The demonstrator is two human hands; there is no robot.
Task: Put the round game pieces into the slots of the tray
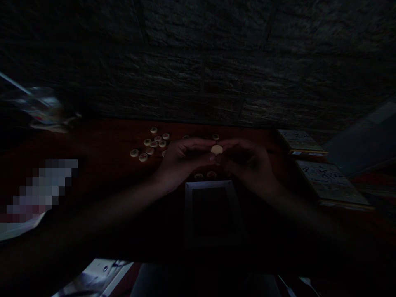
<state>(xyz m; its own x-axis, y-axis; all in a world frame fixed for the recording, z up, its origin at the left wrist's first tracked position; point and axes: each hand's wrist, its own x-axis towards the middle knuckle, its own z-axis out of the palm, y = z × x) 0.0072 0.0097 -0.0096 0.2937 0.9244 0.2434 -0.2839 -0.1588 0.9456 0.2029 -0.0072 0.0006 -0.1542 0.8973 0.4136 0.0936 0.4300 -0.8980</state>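
Note:
The scene is very dim. My left hand and my right hand meet above the dark red table, fingers curled. Together they pinch one pale round disc between their fingertips. Several similar pale discs with markings lie scattered on the table just left of my left hand. Two more discs peek out under my hands. Directly below my hands sits a dark rectangular box with a light rim.
Two flat patterned boards or boxes lie at the table's right side. A rough stone or brick wall rises behind the table. Crumpled plastic sits at the far left, with papers at the near left.

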